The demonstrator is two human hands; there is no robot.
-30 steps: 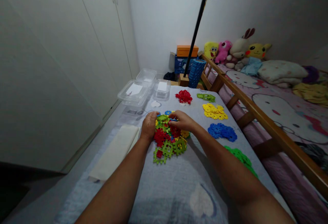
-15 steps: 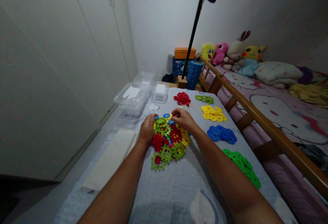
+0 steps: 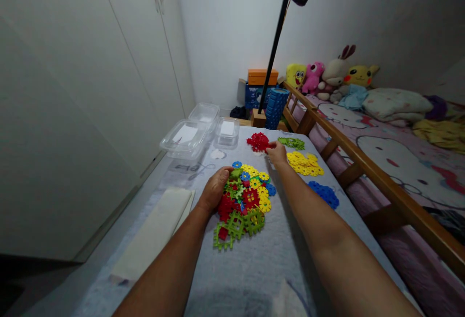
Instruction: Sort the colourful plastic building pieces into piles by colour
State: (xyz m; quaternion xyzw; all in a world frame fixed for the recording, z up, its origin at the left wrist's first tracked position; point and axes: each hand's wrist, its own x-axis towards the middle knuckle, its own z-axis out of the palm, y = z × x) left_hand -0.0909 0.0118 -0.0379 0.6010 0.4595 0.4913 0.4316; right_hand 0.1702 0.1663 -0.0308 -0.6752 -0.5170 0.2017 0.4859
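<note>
A mixed heap of plastic interlocking pieces [image 3: 250, 198], in red, yellow, blue and green, lies mid-table. Cupped against its left side is my left hand [image 3: 215, 190], thumb extended over the upper edge near a green piece [image 3: 236, 173]; its other fingers are mostly hidden. My right hand [image 3: 277, 154] is farther out, at the right edge of the red pile [image 3: 257, 142]. Its thumb and fingertips are pinched together on what looks like a small red piece. Sorted piles of light green [image 3: 291, 143], yellow [image 3: 305, 163] and blue [image 3: 324, 194] pieces lie along the right side.
Clear plastic boxes [image 3: 187, 138] stand at the far left, a smaller lidded one [image 3: 227, 132] beside them. A folded cream cloth [image 3: 156, 232] lies left of my left forearm. The wooden bed rail [image 3: 348, 151] borders the table's right side. A black pole [image 3: 273, 48] rises behind.
My right hand has gone from the mixed heap outward to the red pile. My left hand has shifted slightly right along the heap. My right forearm now covers the darker green pile.
</note>
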